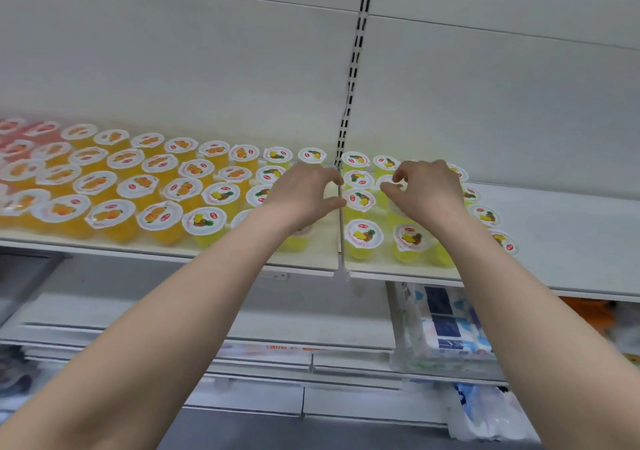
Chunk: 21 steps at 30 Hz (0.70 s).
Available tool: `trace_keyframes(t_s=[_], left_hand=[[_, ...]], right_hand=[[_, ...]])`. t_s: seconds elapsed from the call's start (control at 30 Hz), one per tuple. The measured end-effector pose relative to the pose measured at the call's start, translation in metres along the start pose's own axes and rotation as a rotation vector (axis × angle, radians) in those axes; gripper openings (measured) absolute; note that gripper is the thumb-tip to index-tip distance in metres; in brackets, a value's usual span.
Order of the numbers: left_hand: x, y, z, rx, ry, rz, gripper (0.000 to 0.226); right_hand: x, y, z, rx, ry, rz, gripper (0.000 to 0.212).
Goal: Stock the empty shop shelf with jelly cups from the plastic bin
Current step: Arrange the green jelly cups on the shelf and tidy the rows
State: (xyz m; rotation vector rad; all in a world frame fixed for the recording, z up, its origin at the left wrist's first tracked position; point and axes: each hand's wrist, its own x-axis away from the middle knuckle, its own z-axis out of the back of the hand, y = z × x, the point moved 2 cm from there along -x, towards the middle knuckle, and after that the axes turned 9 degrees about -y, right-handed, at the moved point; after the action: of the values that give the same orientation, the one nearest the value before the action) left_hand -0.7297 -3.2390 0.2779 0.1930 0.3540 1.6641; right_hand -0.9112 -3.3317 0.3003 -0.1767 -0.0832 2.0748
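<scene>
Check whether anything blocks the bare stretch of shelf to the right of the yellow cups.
Nothing visible does. The shelf lies bare from the last yellow jelly cups to the picture's edge. The right hand is over the cups just left of that stretch.

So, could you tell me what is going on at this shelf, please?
A person is stocking the shelf with jelly cups. Both hands hover over the yellow pineapple cups beside the metal divider, left hand left of it, right hand right of it, fingers curled; whether either grips a cup is unclear. Orange cups fill the shelf's left part; its right end is bare.
</scene>
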Motion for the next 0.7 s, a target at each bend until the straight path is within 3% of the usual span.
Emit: trace_keyframes(t_s=[0.27,0.7], left_hand=[[-0.019,-0.084,0.044,-0.148,-0.002,0.111,0.039],[-0.070,-0.130,0.050,-0.214,-0.165,0.001,0.045]], right_hand=[[-0.047,-0.065,-0.010,-0.167,-0.009,0.117,0.033],[-0.100,-0.131,-0.041,-0.148,-0.063,0.032,0.038]])
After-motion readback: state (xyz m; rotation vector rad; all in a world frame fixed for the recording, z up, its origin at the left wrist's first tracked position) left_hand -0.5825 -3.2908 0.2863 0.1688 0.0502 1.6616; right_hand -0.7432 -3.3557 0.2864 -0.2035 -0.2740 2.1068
